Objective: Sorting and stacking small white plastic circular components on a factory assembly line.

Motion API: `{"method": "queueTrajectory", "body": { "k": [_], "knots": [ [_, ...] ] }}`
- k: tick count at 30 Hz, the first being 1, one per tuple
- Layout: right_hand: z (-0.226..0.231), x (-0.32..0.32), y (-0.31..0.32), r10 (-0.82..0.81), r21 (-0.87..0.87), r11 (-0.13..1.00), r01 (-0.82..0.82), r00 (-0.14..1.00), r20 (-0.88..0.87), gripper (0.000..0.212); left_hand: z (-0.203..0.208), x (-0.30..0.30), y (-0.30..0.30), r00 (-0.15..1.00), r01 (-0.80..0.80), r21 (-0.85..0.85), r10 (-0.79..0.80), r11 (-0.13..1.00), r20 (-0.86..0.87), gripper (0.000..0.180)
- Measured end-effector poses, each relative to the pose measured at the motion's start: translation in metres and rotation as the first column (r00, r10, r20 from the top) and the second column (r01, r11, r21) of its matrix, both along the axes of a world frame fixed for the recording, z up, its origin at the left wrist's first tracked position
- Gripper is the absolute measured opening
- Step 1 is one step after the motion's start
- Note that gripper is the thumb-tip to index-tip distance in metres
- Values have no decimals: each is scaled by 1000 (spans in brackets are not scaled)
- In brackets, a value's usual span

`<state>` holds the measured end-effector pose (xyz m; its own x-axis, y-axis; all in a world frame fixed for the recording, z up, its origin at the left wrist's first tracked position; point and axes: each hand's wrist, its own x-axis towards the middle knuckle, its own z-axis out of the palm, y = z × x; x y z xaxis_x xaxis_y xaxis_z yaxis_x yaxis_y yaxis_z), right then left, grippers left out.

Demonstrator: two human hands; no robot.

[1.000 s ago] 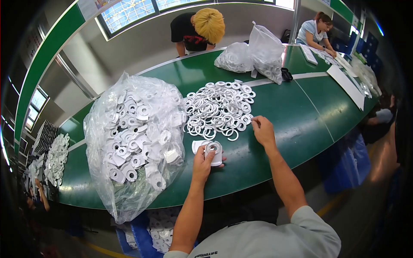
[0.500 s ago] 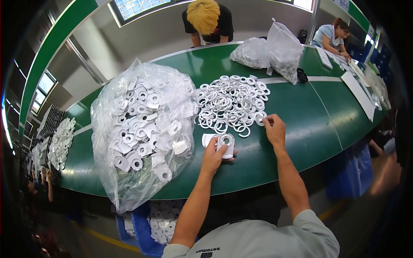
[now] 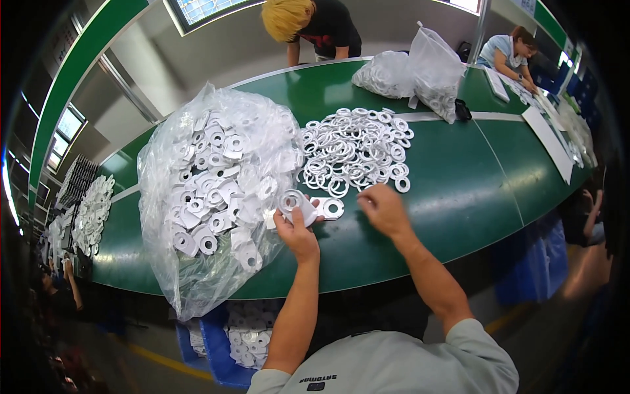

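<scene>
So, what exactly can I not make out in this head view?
Head view, right hand: blurred; whether it pinches anything is unclear.
Head view, white part: underside hidden by the left hand.
Head view, ring pile: lower rings covered by upper ones.
Head view, blue crate: far end covered by the green table.

White rings (image 3: 357, 148), white flat piece (image 3: 307, 211), green table (image 3: 453, 177)

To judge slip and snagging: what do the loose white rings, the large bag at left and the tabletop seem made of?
Loose white rings: probably rigid plastic, smooth; their round outlines look undeformed. Large bag: likely thin, clear plastic film, shiny; it wrinkles and shows its contents. Tabletop: green, semi-gloss with soft reflections; perhaps rubber or laminate.
</scene>
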<state>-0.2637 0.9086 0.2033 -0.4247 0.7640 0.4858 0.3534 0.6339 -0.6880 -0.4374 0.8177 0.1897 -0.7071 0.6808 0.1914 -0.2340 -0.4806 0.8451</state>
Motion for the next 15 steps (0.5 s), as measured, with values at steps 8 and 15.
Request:
{"method": "queueTrajectory", "body": {
  "k": [8,15],
  "knots": [
    [-10,-51,-29,-12,-152,986,70,934,358,44,-4,-7,-3,990,-61,30,56,998,127,31],
    [-18,-22,-23,-45,46,998,32,942,334,17,-4,-6,-2,991,38,-24,-35,999,127,29]
  ]
}}
